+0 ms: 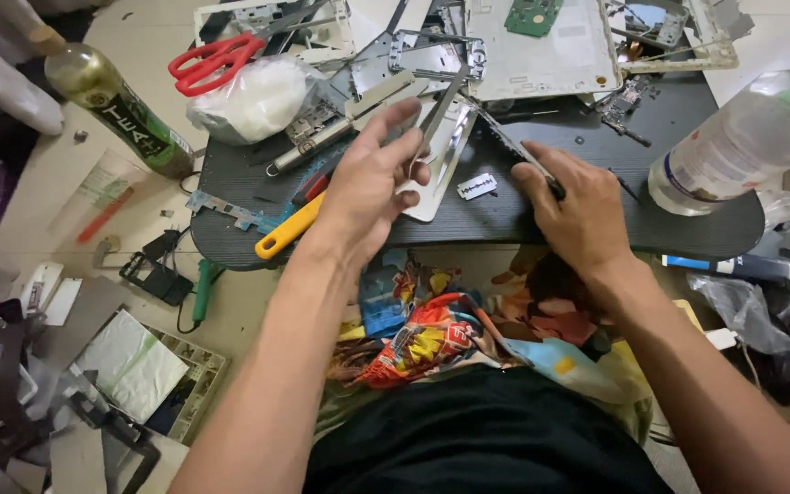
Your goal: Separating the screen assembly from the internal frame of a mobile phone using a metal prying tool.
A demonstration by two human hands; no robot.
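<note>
Pinched between thumb and fingers of the left hand, a pair of slim grey metal tweezers points up and away, tips over the silvery rectangular metal plate that lies near the middle of the dark oval surface. That grip is closed on the tweezers. The right hand rests on the surface toward its near edge, fingers curled shut around a thin dark-handled pick tool whose shaft runs up-left to the plate's far corner.

Good work here, I judge, means keeping the right wrist planted, moving the pick only slightly, and bringing the tweezer tips in low so they do not slip off the smooth plate.

Just right of the plate lies a small silver razor blade, close to the right thumb; both hands should stay clear of it. Left of the plate sit a yellow-handled tool at the near left edge, and red-handled scissors toward the far left corner. A clear plastic bottle stands at the right edge.
</note>
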